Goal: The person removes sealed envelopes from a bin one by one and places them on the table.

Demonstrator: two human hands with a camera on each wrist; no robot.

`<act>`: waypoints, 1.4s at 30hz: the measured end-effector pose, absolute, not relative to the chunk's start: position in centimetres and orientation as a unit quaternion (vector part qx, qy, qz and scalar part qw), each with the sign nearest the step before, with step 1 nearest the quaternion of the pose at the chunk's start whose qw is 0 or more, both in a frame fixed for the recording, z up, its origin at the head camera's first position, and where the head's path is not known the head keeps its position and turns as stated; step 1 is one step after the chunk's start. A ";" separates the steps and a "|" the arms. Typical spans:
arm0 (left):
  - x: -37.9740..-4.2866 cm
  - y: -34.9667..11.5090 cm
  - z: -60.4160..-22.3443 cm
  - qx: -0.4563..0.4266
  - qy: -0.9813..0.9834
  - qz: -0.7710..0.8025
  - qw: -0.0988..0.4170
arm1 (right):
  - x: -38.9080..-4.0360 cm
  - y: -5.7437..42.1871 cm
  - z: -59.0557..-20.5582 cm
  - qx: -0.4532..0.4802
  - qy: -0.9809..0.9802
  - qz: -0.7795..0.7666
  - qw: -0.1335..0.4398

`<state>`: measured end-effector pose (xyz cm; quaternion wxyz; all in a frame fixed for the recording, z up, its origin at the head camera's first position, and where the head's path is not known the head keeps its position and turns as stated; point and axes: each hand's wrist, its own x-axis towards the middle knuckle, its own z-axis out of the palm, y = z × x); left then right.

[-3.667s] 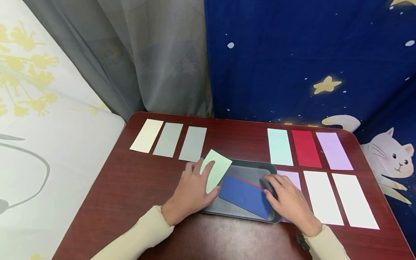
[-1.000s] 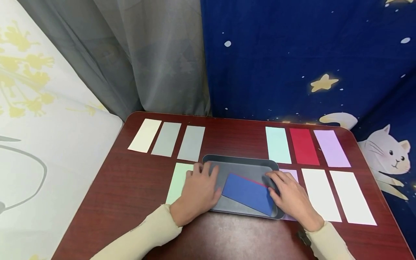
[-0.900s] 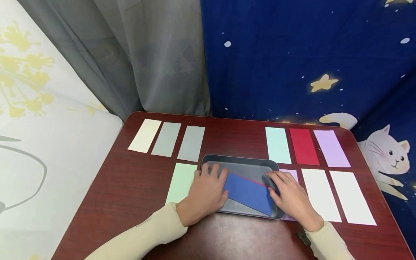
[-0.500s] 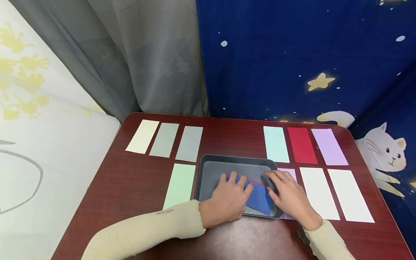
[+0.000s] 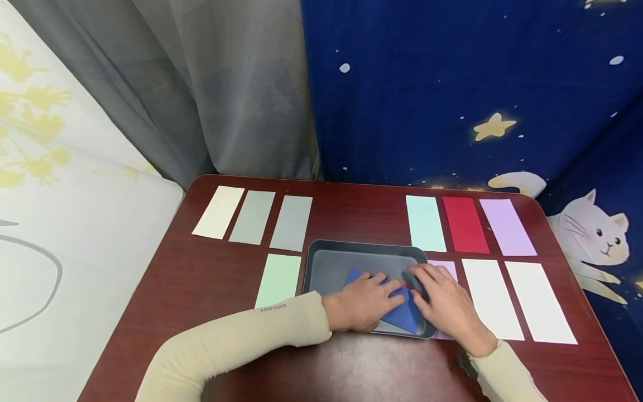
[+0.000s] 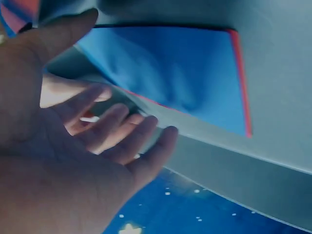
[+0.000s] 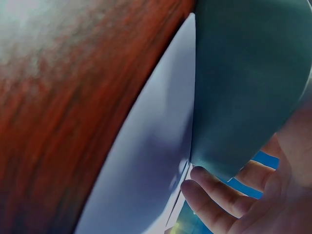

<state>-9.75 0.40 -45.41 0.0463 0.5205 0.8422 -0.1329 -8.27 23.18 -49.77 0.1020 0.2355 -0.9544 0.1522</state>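
In the head view my left hand [image 5: 365,301] reaches over the blue paper card [image 5: 402,317], which lies aslant in the dark grey baking tray [image 5: 351,245]. The left wrist view shows the fingers of this hand loosely bent and spread, holding nothing, with the blue card [image 6: 180,73] beside them. A thin red edge [image 6: 241,83] of another card peeks out beneath the blue one. My right hand [image 5: 449,306] grips the tray's right rim; in the right wrist view its fingertips [image 7: 204,183] are by the tray's outer wall [image 7: 243,83], above a lilac card [image 7: 156,117].
A pale green card [image 5: 278,282] lies left of the tray. Cream [image 5: 218,212] and grey cards [image 5: 252,218] line the back left. Mint [image 5: 426,223], red [image 5: 466,225], lilac [image 5: 508,227] and white cards [image 5: 492,298] lie at the right on the brown table [image 5: 351,374].
My left hand has laid the pale green card on the table left of the tray, then moved right over the blue card. The right hand stays at the tray's right rim.
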 end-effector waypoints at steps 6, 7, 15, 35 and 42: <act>-10.9 0.5 -46.0 0.533 0.832 -0.139 0.069 | -8.2 23.2 -49.9 0.233 -0.955 0.152 0.100; -11.0 0.5 -46.1 0.535 0.830 -0.139 0.070 | -8.2 23.2 -49.9 0.232 -0.955 0.152 0.100; -11.7 0.3 -46.3 0.536 0.833 -0.114 0.082 | -8.2 23.1 -49.8 0.231 -0.956 0.152 0.100; -12.6 -1.6 -45.8 0.494 0.860 -0.054 0.113 | -8.3 23.1 -49.9 0.226 -0.953 0.165 0.112; -12.5 -1.7 -45.8 0.489 0.863 -0.042 0.117 | -8.2 23.1 -49.8 0.226 -0.953 0.167 0.110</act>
